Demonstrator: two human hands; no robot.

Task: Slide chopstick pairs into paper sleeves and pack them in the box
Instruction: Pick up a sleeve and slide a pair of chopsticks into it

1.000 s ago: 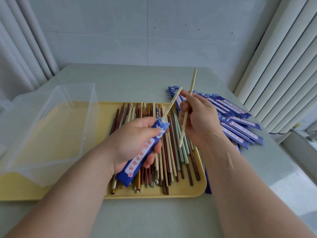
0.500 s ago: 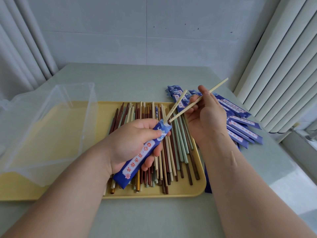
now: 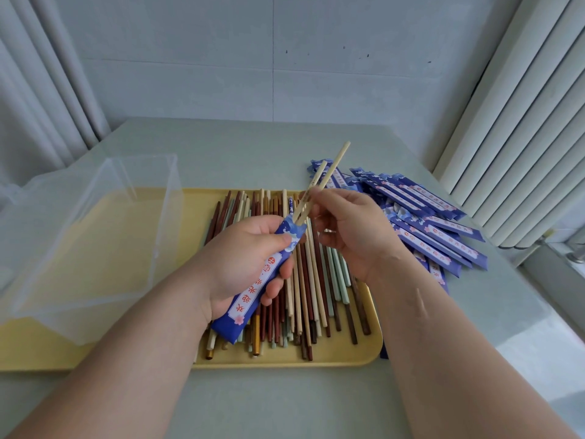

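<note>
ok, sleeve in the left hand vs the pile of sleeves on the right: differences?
Held sleeve is tilted above the tray in the left hand; piled sleeves lie on the table. Held sleeve has two pale chopsticks sticking from its mouth; piled sleeves show none. Both share the blue print.

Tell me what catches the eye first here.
At centre, the left hand grips a blue paper sleeve while the right hand pinches a pale chopstick pair poking from its top. Beneath lies a yellow tray of mixed-colour chopsticks, with a pile of blue sleeves to its right and a clear plastic box on its left.
</note>
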